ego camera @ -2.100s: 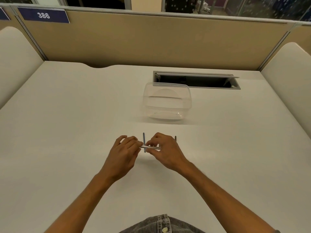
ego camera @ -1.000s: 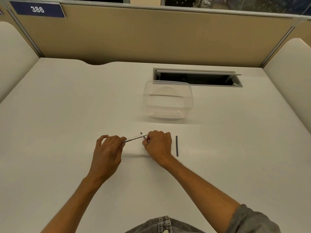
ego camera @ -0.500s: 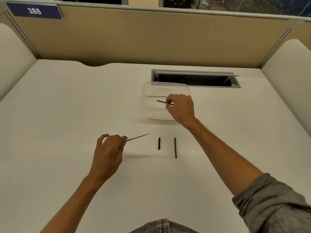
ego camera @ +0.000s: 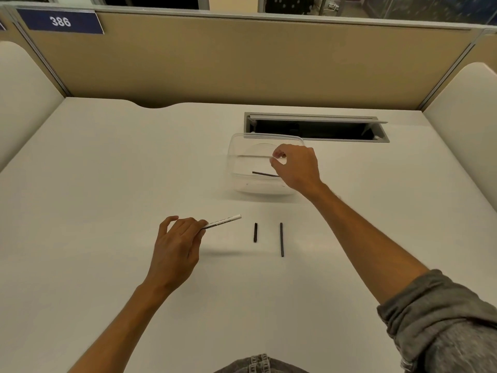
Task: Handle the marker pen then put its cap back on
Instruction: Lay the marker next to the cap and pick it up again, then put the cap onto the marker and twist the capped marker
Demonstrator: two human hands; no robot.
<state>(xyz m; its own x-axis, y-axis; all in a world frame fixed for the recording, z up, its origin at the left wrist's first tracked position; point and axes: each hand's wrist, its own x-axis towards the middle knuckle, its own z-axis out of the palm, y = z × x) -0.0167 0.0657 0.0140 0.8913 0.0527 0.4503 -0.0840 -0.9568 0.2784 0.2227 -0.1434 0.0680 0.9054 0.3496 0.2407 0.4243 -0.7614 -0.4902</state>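
My left hand [ego camera: 176, 244] pinches the near end of a slim white marker barrel [ego camera: 224, 220], which points right and slightly away, just above the table. A short dark piece [ego camera: 255, 232], possibly the cap, lies on the table right of the barrel's tip. Beside it lies a longer thin dark rod [ego camera: 281, 239]. My right hand [ego camera: 297, 166] hovers over a clear plastic container [ego camera: 236, 157] with thumb and fingers loosely curled and apart, holding nothing. Another thin dark rod [ego camera: 265, 173] lies inside the container beneath that hand.
The white desk [ego camera: 107, 170] has an open cable slot [ego camera: 314, 129] just behind the container. Tan partition walls [ego camera: 242, 63] close off the back, and pale side panels stand at left and right.
My right hand left the marker, carried a thin dark rod to the container and has let it go inside. A short dark piece now lies on the table. My left hand stays put.
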